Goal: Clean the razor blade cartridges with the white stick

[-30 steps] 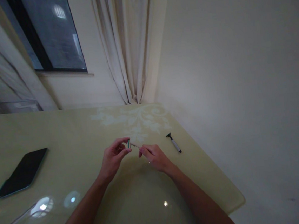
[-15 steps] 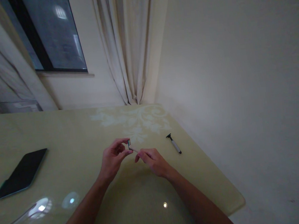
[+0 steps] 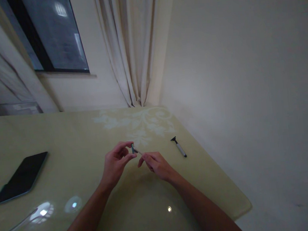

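Note:
Between the thumb and forefinger of my left hand (image 3: 116, 162) is a small upright razor cartridge (image 3: 132, 148), pinched by its two ends. My right hand (image 3: 156, 163) grips a thin light stick (image 3: 138, 152), with its dark tip at the cartridge's right side. Whether that tip presses on the cartridge or sits just short of it, I cannot tell. Most of the stick is hidden in my fingers. Both hands are held over the table, close together. Right of them lies a razor (image 3: 179, 148) with a grey and black handle, its black head pointing away from me.
A flat black tablet-like slab (image 3: 23, 177) lies on the left of the glossy table (image 3: 71, 138). A pale cable (image 3: 14, 229) runs in at the lower left. The wall (image 3: 238, 85) borders the table's right side, and curtains (image 3: 134, 59) hang behind.
The stick's end at the cartridge looked pale before and looks dark now. My hands have barely moved, the left still pinching the cartridge.

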`<state>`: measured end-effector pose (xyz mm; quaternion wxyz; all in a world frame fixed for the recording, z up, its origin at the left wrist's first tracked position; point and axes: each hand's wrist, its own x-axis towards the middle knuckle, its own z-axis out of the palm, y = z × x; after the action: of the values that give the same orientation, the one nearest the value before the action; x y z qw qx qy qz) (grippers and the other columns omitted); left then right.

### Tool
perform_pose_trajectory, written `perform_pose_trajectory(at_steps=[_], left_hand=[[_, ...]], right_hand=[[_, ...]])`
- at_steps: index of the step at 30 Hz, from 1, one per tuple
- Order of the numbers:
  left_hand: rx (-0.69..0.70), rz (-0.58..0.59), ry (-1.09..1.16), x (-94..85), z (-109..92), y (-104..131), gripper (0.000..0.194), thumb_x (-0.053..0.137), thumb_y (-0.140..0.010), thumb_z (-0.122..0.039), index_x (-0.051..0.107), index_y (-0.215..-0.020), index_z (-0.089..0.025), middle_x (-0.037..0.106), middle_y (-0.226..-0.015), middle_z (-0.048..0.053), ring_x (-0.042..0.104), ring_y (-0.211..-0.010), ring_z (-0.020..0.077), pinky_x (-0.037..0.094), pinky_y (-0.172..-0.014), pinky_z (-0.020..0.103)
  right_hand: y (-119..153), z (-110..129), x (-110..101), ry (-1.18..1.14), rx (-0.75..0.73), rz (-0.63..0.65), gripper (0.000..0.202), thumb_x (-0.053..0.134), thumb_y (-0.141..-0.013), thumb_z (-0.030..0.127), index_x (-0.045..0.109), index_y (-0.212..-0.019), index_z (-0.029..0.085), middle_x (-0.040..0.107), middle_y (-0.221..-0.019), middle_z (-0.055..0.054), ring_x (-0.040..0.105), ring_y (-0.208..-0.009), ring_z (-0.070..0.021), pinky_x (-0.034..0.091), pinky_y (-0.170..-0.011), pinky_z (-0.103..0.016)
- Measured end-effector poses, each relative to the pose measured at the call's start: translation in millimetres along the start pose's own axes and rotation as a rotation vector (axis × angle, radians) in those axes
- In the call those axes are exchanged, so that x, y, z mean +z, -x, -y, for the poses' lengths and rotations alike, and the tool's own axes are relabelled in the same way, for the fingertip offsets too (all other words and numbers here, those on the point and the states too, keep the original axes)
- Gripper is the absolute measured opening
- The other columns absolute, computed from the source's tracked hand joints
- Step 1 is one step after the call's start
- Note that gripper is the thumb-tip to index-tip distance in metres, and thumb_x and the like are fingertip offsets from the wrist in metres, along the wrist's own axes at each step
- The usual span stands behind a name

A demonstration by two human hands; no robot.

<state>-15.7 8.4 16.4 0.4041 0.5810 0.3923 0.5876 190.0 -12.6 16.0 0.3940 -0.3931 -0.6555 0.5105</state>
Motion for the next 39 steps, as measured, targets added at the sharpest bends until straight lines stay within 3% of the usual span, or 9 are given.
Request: perform_pose_trajectory(at_steps=[4, 9, 23, 28, 33, 39], left_hand=[[-0.012, 0.013, 0.001, -0.1, 2.5, 0.4, 0.037, 0.091, -0.073, -0.029, 0.082, -0.109, -0.024, 0.063, -0.085, -0.002, 0.05, -0.066, 0.0098, 0.042, -0.062, 0.023], [-0.014, 0.021, -0.001, -1.5, 6.5, 1.4, 0.039, 0.09, -0.074, -0.029, 0.082, -0.112, -0.025, 0.066, -0.09, -0.001, 0.049, -0.066, 0.0092, 0.042, -0.062, 0.023], [-0.046, 0.018, -0.012, 3.7, 3.1, -1.1, 0.037, 0.089, -0.073, -0.029, 0.082, -0.109, -0.023, 0.061, -0.079, -0.003, 0.047, -0.064, 0.0103, 0.04, -0.06, 0.023], [-0.067, 0.027, 0.0, 6.1, 4.3, 0.2, 0.039, 0.087, -0.075, -0.031, 0.081, -0.112, -0.023, 0.053, -0.07, -0.005, 0.046, -0.063, 0.0109, 0.038, -0.06, 0.023], [-0.063, 0.021, 0.004, 5.6, 5.5, 1.2, 0.038, 0.088, -0.075, -0.031, 0.082, -0.112, -0.023, 0.053, -0.071, -0.005, 0.047, -0.065, 0.0116, 0.039, -0.061, 0.024], [-0.065, 0.029, 0.022, 7.1, 1.4, 1.2, 0.039, 0.087, -0.076, -0.031, 0.081, -0.113, -0.023, 0.056, -0.072, -0.004, 0.048, -0.064, 0.012, 0.04, -0.06, 0.025]], right_hand=[[-1.9, -2.9, -2.3, -0.026, 0.015, -0.074, 0.06, 0.052, -0.103, 0.065, 0.078, -0.087, 0.013, 0.033, -0.054, 0.008, 0.029, -0.049, -0.0096, 0.024, -0.05, -0.025], [-1.0, -1.0, 2.4, -0.056, 0.009, 0.001, 0.062, 0.05, -0.104, 0.065, 0.079, -0.088, 0.013, 0.032, -0.053, 0.008, 0.028, -0.048, -0.0095, 0.023, -0.05, -0.025], [-7.5, -8.2, 1.0, -0.005, 0.004, -0.117, 0.062, 0.051, -0.103, 0.066, 0.08, -0.086, 0.014, 0.034, -0.054, 0.007, 0.031, -0.049, -0.0101, 0.025, -0.051, -0.025], [-8.0, -7.0, 3.2, -0.058, -0.013, -0.043, 0.063, 0.05, -0.103, 0.067, 0.08, -0.088, 0.014, 0.032, -0.053, 0.008, 0.028, -0.048, -0.0099, 0.024, -0.051, -0.025], [-9.3, -6.4, 1.3, 0.014, 0.008, -0.136, 0.065, 0.051, -0.101, 0.069, 0.08, -0.087, 0.013, 0.032, -0.054, 0.007, 0.03, -0.05, -0.0104, 0.025, -0.052, -0.025], [-8.3, -7.5, 2.6, -0.019, -0.012, -0.087, 0.065, 0.05, -0.102, 0.07, 0.08, -0.09, 0.014, 0.032, -0.055, 0.007, 0.029, -0.051, -0.0108, 0.024, -0.052, -0.026]])
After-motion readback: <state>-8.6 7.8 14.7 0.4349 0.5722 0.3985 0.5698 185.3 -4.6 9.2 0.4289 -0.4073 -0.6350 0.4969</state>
